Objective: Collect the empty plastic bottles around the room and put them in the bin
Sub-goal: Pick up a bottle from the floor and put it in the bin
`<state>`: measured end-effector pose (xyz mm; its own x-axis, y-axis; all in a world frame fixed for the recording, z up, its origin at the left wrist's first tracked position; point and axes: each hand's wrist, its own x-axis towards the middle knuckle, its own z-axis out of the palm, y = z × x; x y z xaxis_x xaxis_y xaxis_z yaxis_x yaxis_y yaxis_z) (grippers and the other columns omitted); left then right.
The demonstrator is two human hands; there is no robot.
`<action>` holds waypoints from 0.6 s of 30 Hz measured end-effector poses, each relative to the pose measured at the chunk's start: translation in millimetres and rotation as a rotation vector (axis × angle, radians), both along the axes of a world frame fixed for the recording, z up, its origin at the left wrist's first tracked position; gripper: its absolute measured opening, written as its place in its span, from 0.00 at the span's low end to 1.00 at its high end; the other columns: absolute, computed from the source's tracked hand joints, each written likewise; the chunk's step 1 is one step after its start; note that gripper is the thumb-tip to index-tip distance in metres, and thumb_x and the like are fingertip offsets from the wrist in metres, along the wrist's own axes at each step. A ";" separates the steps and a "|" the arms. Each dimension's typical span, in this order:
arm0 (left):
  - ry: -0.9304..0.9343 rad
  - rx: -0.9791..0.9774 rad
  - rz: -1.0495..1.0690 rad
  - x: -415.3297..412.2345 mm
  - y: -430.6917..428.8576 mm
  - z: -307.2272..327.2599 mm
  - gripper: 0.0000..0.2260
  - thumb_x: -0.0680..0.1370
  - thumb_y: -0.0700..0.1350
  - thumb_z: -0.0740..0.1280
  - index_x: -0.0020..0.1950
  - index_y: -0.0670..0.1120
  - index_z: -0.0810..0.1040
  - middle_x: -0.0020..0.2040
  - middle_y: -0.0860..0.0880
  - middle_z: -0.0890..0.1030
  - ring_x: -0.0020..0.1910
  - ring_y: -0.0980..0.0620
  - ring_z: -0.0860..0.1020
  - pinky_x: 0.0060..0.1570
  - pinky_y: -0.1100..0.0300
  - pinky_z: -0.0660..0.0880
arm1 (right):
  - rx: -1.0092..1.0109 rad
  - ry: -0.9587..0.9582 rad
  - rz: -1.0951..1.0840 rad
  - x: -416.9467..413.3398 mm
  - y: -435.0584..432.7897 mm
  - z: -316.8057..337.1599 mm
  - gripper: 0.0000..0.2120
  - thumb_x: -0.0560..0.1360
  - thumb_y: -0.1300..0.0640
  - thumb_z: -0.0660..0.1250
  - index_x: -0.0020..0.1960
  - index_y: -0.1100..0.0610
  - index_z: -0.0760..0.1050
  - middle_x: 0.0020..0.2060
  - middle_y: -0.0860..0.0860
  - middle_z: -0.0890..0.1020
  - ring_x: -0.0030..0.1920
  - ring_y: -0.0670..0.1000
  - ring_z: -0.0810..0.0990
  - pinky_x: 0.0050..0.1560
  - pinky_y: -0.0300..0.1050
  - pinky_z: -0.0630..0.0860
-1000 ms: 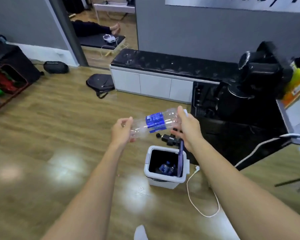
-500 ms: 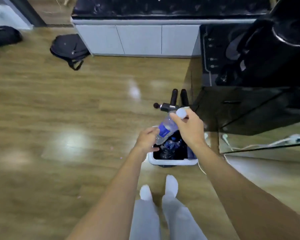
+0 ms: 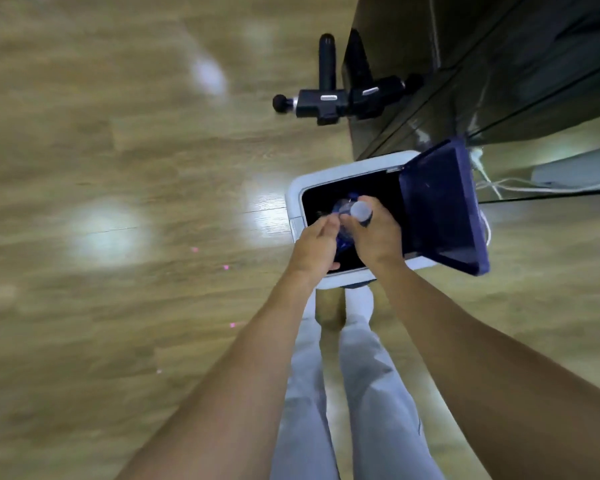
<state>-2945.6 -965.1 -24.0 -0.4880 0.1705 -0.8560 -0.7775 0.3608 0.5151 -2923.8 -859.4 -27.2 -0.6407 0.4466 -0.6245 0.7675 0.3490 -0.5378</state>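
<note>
One open bin (image 3: pixel 293 202) sits on glossy wood floor (image 3: pixel 118 150) by dark cabinet (image 3: pixel 499 81)

Under me is a wooden plank floor (image 3: pixel 118 150), with pale patches of light glaring off it and a few small pink specks (image 3: pixel 194 249) scattered over the boards. Ahead of me a black massage gun (image 3: pixel 321 102) lies on the floor, its round ball head pointing left and its handle pointing away from me. It sits right against a glossy black cabinet (image 3: pixel 482 64), whose side mirrors it. A white cable (image 3: pixel 492 183) trails along the foot of the cabinet on my right.
</note>
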 end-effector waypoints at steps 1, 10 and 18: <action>-0.005 -0.007 -0.019 0.5 -3.3 -9.1 0.17 0.84 0.53 0.56 0.71 0.52 0.73 0.68 0.48 0.75 0.64 0.45 0.75 0.49 0.51 0.81 | -0.003 -0.037 0.002 0.5 -2.0 -9.4 0.17 0.76 0.51 0.70 0.61 0.57 0.74 0.57 0.56 0.81 0.58 0.57 0.78 0.60 0.53 0.75; 0.112 -0.127 -0.270 1.4 1.0 -26.0 0.18 0.83 0.54 0.58 0.69 0.50 0.75 0.61 0.50 0.78 0.62 0.44 0.77 0.62 0.46 0.76 | -0.014 -0.278 0.126 11.4 6.0 -30.7 0.25 0.81 0.54 0.63 0.76 0.55 0.62 0.71 0.58 0.73 0.69 0.60 0.72 0.64 0.49 0.70; 0.209 -0.135 -0.350 -14.4 31.7 44.8 0.15 0.83 0.52 0.58 0.65 0.48 0.77 0.60 0.44 0.79 0.61 0.42 0.76 0.61 0.45 0.75 | 0.052 -0.176 0.133 16.3 33.8 52.3 0.22 0.80 0.62 0.60 0.73 0.58 0.65 0.68 0.59 0.76 0.68 0.59 0.73 0.65 0.48 0.68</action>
